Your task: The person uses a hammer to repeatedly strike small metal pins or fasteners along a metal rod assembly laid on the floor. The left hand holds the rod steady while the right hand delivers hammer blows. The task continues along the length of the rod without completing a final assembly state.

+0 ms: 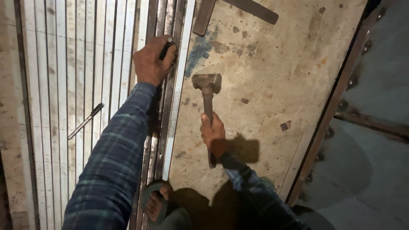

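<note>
My left hand (pixel 153 59) is closed around a small dark tool (pixel 167 47), held down against a dark steel strip (pixel 164 127) that runs lengthwise over the work surface. My right hand (pixel 214 134) grips the metal handle of a heavy rusty hammer (pixel 207 83). The hammer head rests on or just above the stained steel plate (pixel 272 72), a little right of my left hand. Both sleeves are blue plaid.
Many pale metal bars (pixel 72 64) lie side by side on the left, with a marker pen (pixel 85 121) on top. Two flat dark bars (pixel 238 10) lie at the top. My sandalled foot (pixel 156 202) stands on the strips. A riveted frame edge (pixel 332 110) borders the right.
</note>
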